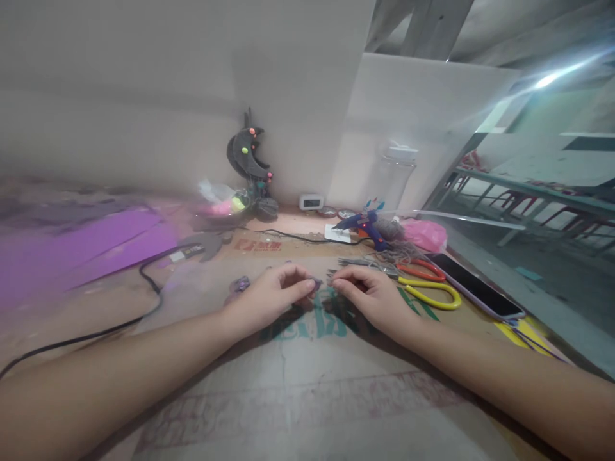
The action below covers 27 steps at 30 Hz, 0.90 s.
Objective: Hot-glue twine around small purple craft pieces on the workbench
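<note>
Over the printed cardboard on the table, my left hand (283, 291) pinches a small purple piece (317, 284) between thumb and fingertips. A short gap away, my right hand (368, 291) has its thumb and fingers pressed together; what they hold, if anything, is too small to make out. Beside my left wrist lie several small purple pieces (239, 285). Just past my right hand rest yellow-handled scissors (435, 296) and a tool with red handles (423, 269), their metal ends partly hidden behind the fingers.
A blue glue gun (368, 227) lies behind, near grey yarn (389, 229) and a pink bag (425, 235). A phone (475, 285) is at right, purple sheets (110, 246) at left. A black cable (96, 331) crosses the left side. A dark crescent stand (245, 153) and clear bottle (396, 173) stand behind.
</note>
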Motion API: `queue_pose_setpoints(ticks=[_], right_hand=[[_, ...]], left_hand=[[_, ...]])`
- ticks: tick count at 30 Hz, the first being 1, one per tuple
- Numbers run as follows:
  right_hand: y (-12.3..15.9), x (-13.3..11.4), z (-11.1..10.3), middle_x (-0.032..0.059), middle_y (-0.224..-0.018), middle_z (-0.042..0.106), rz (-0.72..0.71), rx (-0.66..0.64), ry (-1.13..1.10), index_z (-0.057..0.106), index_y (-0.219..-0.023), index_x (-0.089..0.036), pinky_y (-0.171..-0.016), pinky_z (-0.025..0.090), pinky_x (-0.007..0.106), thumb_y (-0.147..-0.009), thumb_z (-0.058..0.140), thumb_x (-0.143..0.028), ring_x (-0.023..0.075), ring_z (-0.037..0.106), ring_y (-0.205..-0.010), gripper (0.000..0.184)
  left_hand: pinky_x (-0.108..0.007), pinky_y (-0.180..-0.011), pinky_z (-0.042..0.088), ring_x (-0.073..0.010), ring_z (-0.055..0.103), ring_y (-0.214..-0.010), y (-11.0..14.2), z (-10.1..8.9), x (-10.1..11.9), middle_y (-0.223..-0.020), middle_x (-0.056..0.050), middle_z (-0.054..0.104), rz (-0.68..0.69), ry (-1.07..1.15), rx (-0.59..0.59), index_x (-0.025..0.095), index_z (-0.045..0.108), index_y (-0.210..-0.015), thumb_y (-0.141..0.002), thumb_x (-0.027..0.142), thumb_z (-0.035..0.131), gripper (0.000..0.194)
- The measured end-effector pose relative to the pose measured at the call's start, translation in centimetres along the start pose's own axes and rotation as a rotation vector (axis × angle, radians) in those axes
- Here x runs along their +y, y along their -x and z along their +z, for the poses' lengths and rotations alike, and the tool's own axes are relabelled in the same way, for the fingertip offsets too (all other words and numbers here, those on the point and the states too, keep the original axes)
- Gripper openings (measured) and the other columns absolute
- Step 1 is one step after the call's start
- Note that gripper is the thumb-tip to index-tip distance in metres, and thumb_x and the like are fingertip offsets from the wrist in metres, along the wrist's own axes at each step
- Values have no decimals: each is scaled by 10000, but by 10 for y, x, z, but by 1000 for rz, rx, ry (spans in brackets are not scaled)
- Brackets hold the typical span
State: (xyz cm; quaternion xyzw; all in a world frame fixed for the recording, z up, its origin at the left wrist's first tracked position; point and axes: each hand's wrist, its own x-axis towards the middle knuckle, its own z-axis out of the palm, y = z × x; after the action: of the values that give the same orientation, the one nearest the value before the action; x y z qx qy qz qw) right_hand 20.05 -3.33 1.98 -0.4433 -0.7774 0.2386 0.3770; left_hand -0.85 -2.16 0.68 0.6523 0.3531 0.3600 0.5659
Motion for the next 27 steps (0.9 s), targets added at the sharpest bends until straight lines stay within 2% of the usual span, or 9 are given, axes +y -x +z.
queue_pose_setpoints(ticks=[6, 9, 14, 18, 23, 27], right_hand=[[0, -2, 0, 19, -720, 666, -102, -29, 79, 670, -780, -190, -601, 429, 244, -875, 550, -283, 141, 575, -646, 179], [1, -3, 1, 14, -701, 642, -105, -40, 120, 667, -781, -191, -579, 406, 243, -873, 556, -292, 133, 544, -615, 176], [4, 2, 2, -50, -597, 437, -55, -16, 94, 630, -966, -203, -500, 348, 218, -876, 560, -317, 100, 417, -518, 162], [8, 4, 3, -61, -612, 370, -116, 6, 76, 576, -995, -210, -488, 325, 209, -889, 545, -310, 95, 379, -521, 149], [9, 1, 2, -57, -581, 397, -143, 10, 148, 574, -876, -204, -494, 343, 213, -879, 555, -302, 95, 378, -500, 100], [7, 0, 0, 8, -689, 589, -227, -22, 159, 606, -848, -201, -558, 413, 230, -894, 507, -255, 120, 503, -582, 123]], left_hand=[[-268, -677, 445, -147, 585, -712, -1, -2, -5, -754, -30, 640, 15, -95, -2, 161, 599, -881, -850, 419, 583, 261], [-264, -671, 444, -147, 583, -713, -1, -1, -6, -758, -28, 639, 10, -111, -5, 166, 607, -875, -843, 418, 587, 255], [-262, -665, 445, -139, 571, -697, -1, 0, -5, -753, -21, 627, 6, -98, -12, 164, 600, -878, -839, 414, 593, 252], [-265, -670, 444, -143, 573, -710, -1, 1, -3, -763, -30, 632, -7, -97, -12, 161, 595, -874, -840, 409, 592, 250], [-263, -668, 440, -143, 569, -699, 0, 2, -2, -753, -27, 632, -23, -79, -15, 166, 593, -874, -833, 415, 598, 252], [-263, -679, 446, -152, 582, -729, -1, 1, -3, -774, -37, 645, -4, -96, -16, 166, 605, -878, -833, 411, 596, 249]])
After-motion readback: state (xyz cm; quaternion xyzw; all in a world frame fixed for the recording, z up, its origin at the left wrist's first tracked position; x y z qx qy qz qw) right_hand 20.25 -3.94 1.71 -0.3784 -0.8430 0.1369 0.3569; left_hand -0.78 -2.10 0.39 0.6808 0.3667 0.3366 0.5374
